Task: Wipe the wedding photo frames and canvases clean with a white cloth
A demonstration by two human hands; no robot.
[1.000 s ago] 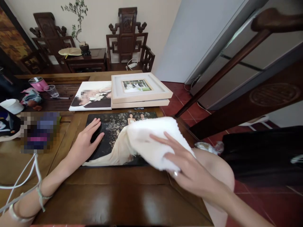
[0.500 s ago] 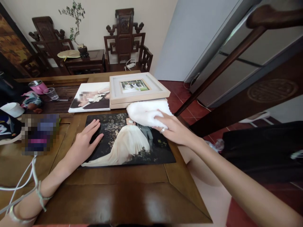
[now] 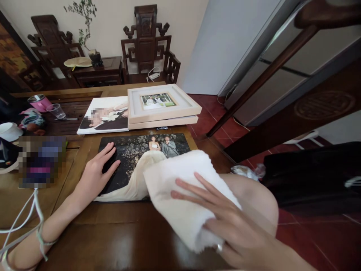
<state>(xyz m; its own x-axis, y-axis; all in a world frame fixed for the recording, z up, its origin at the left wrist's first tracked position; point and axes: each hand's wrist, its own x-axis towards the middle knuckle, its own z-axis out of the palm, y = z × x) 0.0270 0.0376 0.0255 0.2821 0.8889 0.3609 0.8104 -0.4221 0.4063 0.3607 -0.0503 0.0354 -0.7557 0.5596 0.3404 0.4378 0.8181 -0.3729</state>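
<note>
White cloth (image 3: 180,195) under right hand (image 3: 225,222); no legible writing.

Two frames (image 3: 162,107), two prints (image 3: 132,158), one cloth (image 3: 180,188)

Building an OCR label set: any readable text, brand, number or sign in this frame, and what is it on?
No readable text anywhere in the head view.
Dark photo print under the left hand: picture only, no caption.
White cloth under the right hand: plain.
Framed photo: no lettering visible.
Pink cup: no legible label.
Carved round emblem on the dark wood: too faint to read.
</note>
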